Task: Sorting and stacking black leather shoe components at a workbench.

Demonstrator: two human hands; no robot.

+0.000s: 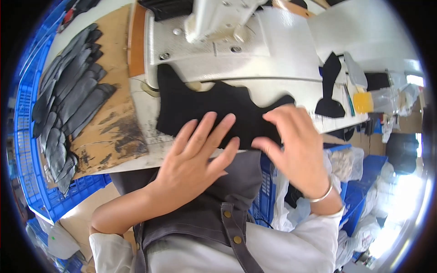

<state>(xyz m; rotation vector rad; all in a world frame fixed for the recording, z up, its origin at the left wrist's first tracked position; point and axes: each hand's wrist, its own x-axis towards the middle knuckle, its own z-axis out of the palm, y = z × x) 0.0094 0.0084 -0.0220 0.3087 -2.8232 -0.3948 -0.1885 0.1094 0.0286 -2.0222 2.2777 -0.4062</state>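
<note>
A black cut piece of fabric or thin leather [205,102] with notched, curved edges lies on the white sewing table before me. My left hand [191,152] rests on its near edge, fingers spread and stretched out. At the piece's right end is my right hand [298,145], thumb and fingers apart and curved over the edge. Nothing shows gripped between them, though its palm side is partly hidden. Just beyond the piece stands a white sewing machine [214,32] with a metal bed plate.
On the left, several dark grey glove-like pieces [75,86] lie overlapped on a stained brown board [123,132], beside a blue crate [25,150]. To the right are another black cut piece [330,91], a teal pen-like tool [349,100] and a bottle with a yellow part [363,103].
</note>
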